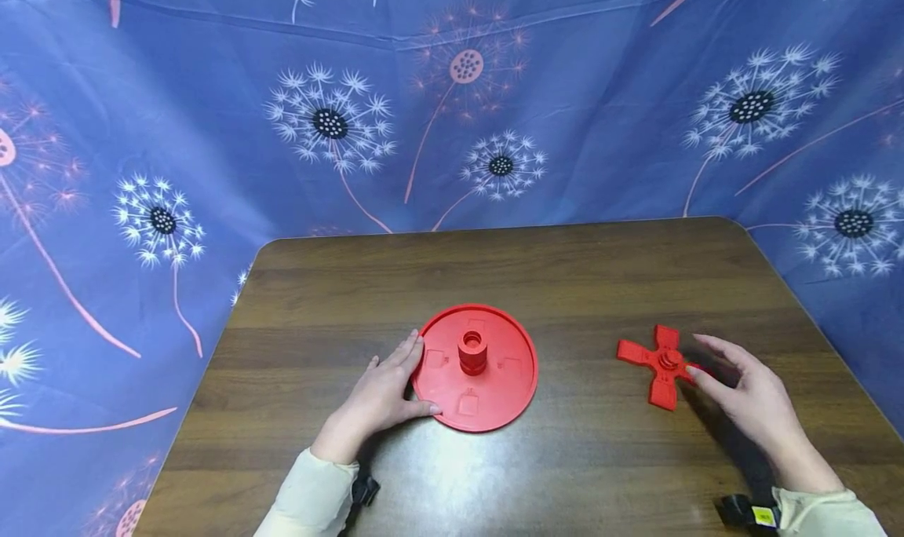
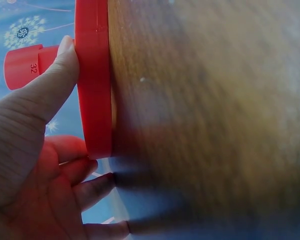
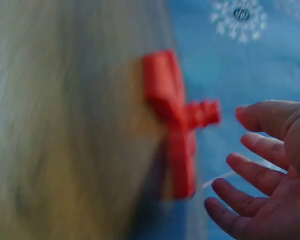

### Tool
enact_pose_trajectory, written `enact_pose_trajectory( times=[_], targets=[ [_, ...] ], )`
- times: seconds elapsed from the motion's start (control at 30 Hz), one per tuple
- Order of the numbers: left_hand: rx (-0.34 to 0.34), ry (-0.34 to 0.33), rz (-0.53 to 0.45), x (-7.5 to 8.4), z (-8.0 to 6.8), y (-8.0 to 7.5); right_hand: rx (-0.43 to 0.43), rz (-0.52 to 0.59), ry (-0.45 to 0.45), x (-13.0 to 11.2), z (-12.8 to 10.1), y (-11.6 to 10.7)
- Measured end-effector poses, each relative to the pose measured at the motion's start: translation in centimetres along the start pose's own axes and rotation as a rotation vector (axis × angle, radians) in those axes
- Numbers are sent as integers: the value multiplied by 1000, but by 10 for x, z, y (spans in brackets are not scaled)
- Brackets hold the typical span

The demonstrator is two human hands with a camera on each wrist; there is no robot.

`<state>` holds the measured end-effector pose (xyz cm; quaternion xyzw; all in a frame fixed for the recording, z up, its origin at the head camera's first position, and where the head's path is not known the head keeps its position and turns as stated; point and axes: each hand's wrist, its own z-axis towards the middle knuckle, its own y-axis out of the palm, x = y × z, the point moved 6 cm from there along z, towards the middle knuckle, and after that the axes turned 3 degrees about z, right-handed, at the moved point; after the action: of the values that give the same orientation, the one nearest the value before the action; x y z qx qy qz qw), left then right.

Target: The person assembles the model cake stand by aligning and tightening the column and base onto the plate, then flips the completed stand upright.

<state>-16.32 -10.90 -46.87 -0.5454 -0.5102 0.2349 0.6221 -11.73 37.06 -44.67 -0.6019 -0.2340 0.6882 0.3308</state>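
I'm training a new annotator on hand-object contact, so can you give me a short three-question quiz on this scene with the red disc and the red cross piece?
1. True or false: the left hand touches the rim of the red disc.
2. The right hand is: A) gripping the cross piece in a fist, B) open with fingers spread beside it, C) resting flat on the disc.
3. What stands upright at the centre of the disc?

Key
1. True: thumb and fingers lie against the rim.
2. B: the right wrist view shows a gap between the fingers and the piece.
3. A short hollow red tube.
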Motion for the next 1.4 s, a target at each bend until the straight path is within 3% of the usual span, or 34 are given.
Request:
enact_pose_trajectory(
  times=[0.2,0.57,0.7,0.83,0.97,1.27,1.4],
  targets=[
    [-8,4,-9,0,0,1,-94,-126,-20,27,0,6],
    [-11,-6,-2,-1,0,1,-92,-241,-30,30,2,6],
    [-14,-12,-6,-1,-1,0,-90,-220,-30,27,2,3],
    [-9,-8,-9,0,-1,-2,-101,-166,30,24,1,0],
    [1,2,-10,1,-1,-3,-60,-87,41,14,1,-3],
    [-4,0,-2,1,-2,-3,94,63,-93,-36,7,-9],
    [-1,0,1,0,-2,-3,117,156,-145,-63,12,-4]
  ],
)
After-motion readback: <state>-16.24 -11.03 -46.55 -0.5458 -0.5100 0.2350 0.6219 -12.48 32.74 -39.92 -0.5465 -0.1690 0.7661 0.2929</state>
